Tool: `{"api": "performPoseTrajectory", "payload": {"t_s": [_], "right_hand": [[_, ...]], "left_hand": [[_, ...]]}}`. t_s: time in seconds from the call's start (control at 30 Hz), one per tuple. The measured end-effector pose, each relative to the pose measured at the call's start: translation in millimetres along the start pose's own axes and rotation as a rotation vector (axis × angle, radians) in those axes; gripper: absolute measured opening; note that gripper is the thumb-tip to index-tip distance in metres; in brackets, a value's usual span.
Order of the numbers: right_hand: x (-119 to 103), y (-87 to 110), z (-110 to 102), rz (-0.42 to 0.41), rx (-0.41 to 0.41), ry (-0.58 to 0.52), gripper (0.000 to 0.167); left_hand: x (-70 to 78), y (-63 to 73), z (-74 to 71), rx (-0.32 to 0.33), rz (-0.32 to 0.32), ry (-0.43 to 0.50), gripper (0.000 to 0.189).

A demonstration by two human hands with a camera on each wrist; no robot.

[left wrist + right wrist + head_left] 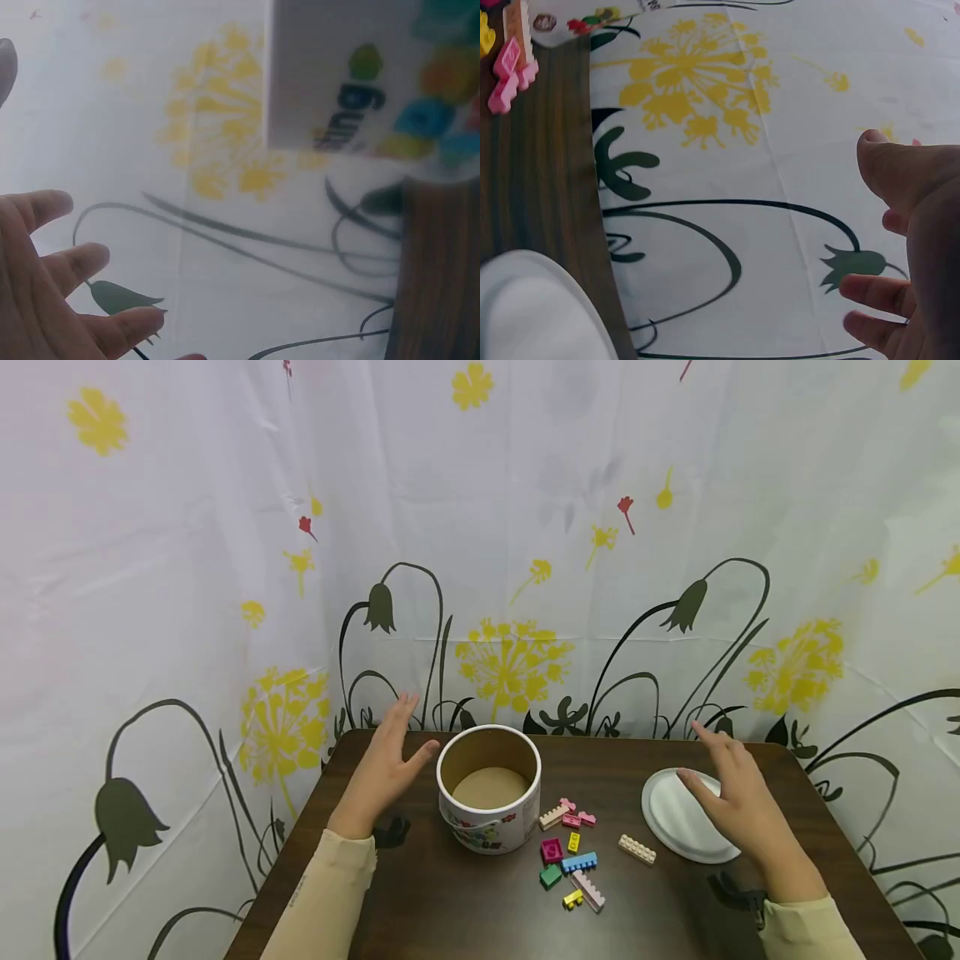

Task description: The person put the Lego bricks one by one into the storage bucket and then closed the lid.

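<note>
My left hand [382, 772] is raised just left of a round white bucket [491, 831], fingers extended, thumb apart, holding nothing. The bucket stands upright and uncovered, with a coloured print on its wall; its visible inside is bare. Over the white round lid [678, 831] hovers my right hand [738, 797], also with spread fingers and nothing held. Between bucket and lid lie several toy bricks: a magenta one [551, 850], a blue one [579, 862], a green one [551, 877], a pale pink one [588, 891] and a cream one [637, 849].
A dark wooden table [465, 910] carries everything. Behind it hangs a white curtain [510, 543] printed with flowers. Small yellow bricks [573, 842] and pink pieces [572, 820] lie near the bucket's right side.
</note>
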State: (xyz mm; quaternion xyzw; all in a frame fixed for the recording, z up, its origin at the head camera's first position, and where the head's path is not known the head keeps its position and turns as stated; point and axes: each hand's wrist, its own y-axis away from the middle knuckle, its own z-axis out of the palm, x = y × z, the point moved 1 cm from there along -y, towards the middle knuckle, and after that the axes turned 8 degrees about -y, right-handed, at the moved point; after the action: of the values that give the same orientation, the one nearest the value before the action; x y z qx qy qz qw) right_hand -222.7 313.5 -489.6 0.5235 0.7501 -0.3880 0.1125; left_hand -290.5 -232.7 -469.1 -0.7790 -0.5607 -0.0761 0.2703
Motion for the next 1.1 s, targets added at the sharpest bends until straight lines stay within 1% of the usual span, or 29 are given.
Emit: {"api": "performPoseTrajectory", "payload": {"t_s": [0.07, 0.17, 0.4, 0.5, 0.67, 0.77, 0.9, 1.0, 1.1], "right_hand": [[1.5, 5.1, 5.8, 0.003, -0.002, -0.03, 0.082], [1.6, 10.5, 13.7, -0.002, 0.007, -0.047, 0.079], [-1.1, 17.4, 30.9, 0.056, -0.026, -0.071, 0.07], [-0.5, 24.0, 41.7, 0.058, -0.025, -0.076, 0.062], [4.1, 42.5, 65.5, 0.046, -0.008, -0.102, 0.05], [11.6, 54.8, 79.7, 0.088, -0.031, -0.127, 0.044], [25.0, 71.8, 95.2, 0.169, -0.071, -0.151, 0.039], [31.9, 81.2, 104.6, 0.189, -0.078, -0.143, 0.037], [33.6, 86.2, 112.4, 0.204, -0.087, -0.11, 0.034]], "left_hand": [[-0.2, 2.4, 2.3, -0.008, -0.006, 0.041, 0.088], [-0.2, 5.4, 5.1, -0.015, -0.013, 0.093, 0.087], [4.9, 11.3, 12.3, -0.045, -0.014, 0.253, 0.086], [5.0, 11.5, 18.1, -0.053, -0.024, 0.285, 0.083], [0.5, 16.8, 27.1, -0.08, -0.083, 0.293, 0.082], [-2.2, 21.1, 30.7, -0.078, -0.102, 0.315, 0.081], [-1.6, 24.8, 33.3, -0.057, -0.094, 0.411, 0.08], [2.3, 28.5, 32.5, -0.045, -0.091, 0.473, 0.078], [4.8, 34.6, 31.6, -0.031, -0.088, 0.508, 0.076]]}}
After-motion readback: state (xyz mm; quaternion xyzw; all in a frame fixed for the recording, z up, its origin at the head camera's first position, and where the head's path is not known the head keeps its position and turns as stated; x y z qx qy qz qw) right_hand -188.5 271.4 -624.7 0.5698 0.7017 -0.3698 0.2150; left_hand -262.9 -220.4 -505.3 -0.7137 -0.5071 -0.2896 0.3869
